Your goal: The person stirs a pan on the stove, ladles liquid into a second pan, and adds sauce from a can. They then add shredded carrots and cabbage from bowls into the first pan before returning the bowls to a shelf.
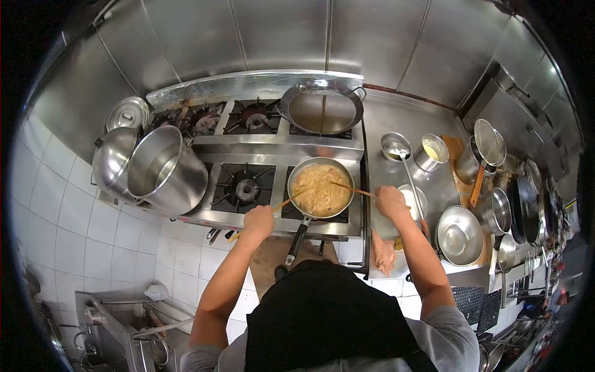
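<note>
Two utensils (356, 190), left hand (258, 222) clamped on one, right hand (390, 202) on another, tips hidden in food (320, 199)

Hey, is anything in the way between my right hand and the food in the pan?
Nothing visible blocks it. Only the wooden utensil held in your right hand spans the gap, crossing the rim of the pan into the food. Your left hand is on the opposite side.

- I saw a metal frying pan (299, 166), its handle (297, 243) plastic-looking.
- Left of the pan, a stockpot (183, 189) was glossy metal.
- Over it, sticks (359, 191) looked wooden.
- Behind it, metal wall panels (279, 37) looked satiny.
- Before it, the apron (328, 322) was matt cloth.
</note>
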A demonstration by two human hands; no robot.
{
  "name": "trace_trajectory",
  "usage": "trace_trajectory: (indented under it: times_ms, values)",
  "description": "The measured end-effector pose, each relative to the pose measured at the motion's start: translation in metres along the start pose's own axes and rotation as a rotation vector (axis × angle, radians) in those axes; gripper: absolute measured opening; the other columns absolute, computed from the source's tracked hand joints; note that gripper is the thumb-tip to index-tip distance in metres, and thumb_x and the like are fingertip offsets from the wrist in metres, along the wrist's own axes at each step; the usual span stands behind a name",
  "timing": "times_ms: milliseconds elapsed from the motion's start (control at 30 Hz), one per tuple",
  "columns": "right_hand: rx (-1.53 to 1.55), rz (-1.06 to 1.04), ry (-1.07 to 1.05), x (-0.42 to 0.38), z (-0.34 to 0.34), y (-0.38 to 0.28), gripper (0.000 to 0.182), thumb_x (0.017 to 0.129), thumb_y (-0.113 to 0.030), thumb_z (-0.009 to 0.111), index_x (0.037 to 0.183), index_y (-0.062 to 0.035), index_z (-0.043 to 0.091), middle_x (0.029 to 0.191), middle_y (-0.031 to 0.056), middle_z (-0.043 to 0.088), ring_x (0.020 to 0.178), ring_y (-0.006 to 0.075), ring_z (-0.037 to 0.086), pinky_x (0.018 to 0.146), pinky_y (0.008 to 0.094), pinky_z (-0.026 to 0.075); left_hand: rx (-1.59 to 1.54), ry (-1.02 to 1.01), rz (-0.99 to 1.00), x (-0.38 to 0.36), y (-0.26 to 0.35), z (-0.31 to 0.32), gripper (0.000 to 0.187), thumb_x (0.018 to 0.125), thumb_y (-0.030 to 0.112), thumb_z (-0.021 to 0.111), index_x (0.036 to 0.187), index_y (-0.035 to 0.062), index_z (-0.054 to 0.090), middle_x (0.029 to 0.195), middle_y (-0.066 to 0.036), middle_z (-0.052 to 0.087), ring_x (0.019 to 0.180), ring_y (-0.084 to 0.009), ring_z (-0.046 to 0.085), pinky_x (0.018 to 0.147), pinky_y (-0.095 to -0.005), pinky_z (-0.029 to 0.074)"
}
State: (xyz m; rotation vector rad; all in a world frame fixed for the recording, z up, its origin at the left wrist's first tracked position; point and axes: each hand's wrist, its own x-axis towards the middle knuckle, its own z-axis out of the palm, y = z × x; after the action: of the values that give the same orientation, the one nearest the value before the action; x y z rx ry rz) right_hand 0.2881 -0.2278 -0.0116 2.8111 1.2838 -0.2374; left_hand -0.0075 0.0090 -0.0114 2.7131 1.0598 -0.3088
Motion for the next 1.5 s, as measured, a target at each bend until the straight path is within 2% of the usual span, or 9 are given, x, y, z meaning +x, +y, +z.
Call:
trace_trajectory:
  times_ms: [400,533,600,667,767,933,1167,1367,1500]
  values:
    - [0.051,0.023,0.009,-0.017,0.023,0.014,0.018,0.083,-0.014,0.056,0.087,-0.0048,0.071,0.085,0.0193,0.070,0.081,0.0363,0.069,0.072,0.0442,0.057,-0.004,0.070,-0.010,0.026,-0.006,0.035,0.017,0.083,0.009,0.056,0.088,0.0014,0.071,0.089,-0.019,0.070,0.087,-0.0364,0.069,0.076,-0.0444,0.056]
    - [0.032,-0.167,-0.006,-0.026,0.021,0.008,0.016,0.081,-0.012,0.057,0.085,-0.0039,0.071,0.084,0.0194,0.069,0.080,0.0365,0.069,0.070,0.0435,0.057,-0.006,0.047,0.043,0.021,0.004,0.032,0.017,0.083,0.008,0.056,0.090,0.0018,0.069,0.091,-0.021,0.069,0.088,-0.0375,0.068,0.076,-0.0463,0.055]
    - [0.040,0.043,-0.122,-0.019,0.009,0.015,0.023,0.080,-0.010,0.056,0.095,-0.0093,0.073,0.092,0.0200,0.069,0.088,0.0378,0.067,0.078,0.0441,0.055,-0.022,0.018,0.039,0.020,0.012,0.031,0.018,0.082,0.007,0.055,0.093,0.0019,0.068,0.093,-0.022,0.068,0.088,-0.0384,0.068,0.077,-0.0477,0.054]
    - [0.034,0.056,-0.119,-0.021,0.013,0.013,0.024,0.080,-0.011,0.056,0.096,-0.0111,0.073,0.092,0.0189,0.069,0.089,0.0373,0.067,0.079,0.0438,0.055,-0.032,0.036,0.106,0.018,0.017,0.030,0.018,0.082,0.008,0.054,0.093,0.0022,0.068,0.093,-0.022,0.068,0.088,-0.0383,0.068,0.077,-0.0477,0.054]
    - [-0.014,-0.161,-0.180,-0.027,0.012,0.013,0.024,0.080,-0.012,0.055,0.096,-0.0120,0.074,0.092,0.0188,0.069,0.088,0.0364,0.067,0.078,0.0436,0.055,0.008,0.019,0.113,0.022,0.014,0.041,0.019,0.084,0.009,0.053,0.093,0.0028,0.068,0.093,-0.021,0.069,0.088,-0.0378,0.068,0.077,-0.0472,0.054]
    - [0.056,-0.098,0.038,-0.032,-0.029,0.037,0.020,0.081,-0.014,0.055,0.083,-0.0042,0.071,0.082,0.0204,0.068,0.080,0.0395,0.067,0.073,0.0476,0.055,0.021,0.029,-0.007,0.017,-0.004,0.039,0.018,0.085,0.010,0.054,0.091,0.0031,0.070,0.091,-0.020,0.070,0.088,-0.0370,0.068,0.077,-0.0452,0.055]
    - [0.044,-0.079,0.016,0.004,0.031,0.013,0.018,0.081,-0.010,0.055,0.086,-0.0031,0.071,0.085,0.0212,0.069,0.080,0.0384,0.068,0.073,0.0462,0.055,-0.023,0.065,0.110,0.009,0.028,0.029,0.021,0.085,0.010,0.053,0.095,0.0030,0.070,0.091,-0.021,0.069,0.087,-0.0370,0.069,0.078,-0.0466,0.055]
    - [-0.077,-0.036,-0.129,-0.008,-0.021,0.021,0.019,0.080,-0.012,0.056,0.089,-0.0072,0.072,0.089,0.0210,0.069,0.087,0.0379,0.067,0.078,0.0458,0.054,0.000,0.020,-0.028,0.018,0.006,0.041,0.021,0.086,0.011,0.054,0.098,0.0032,0.069,0.095,-0.019,0.070,0.089,-0.0364,0.068,0.077,-0.0447,0.055]
    - [0.004,-0.077,0.001,-0.002,-0.034,0.027,0.019,0.080,-0.012,0.056,0.089,-0.0075,0.072,0.088,0.0194,0.069,0.086,0.0387,0.066,0.077,0.0466,0.054,0.017,-0.066,-0.039,0.009,0.009,0.021,0.020,0.085,0.010,0.054,0.097,0.0022,0.068,0.094,-0.021,0.069,0.092,-0.0365,0.068,0.079,-0.0462,0.054]
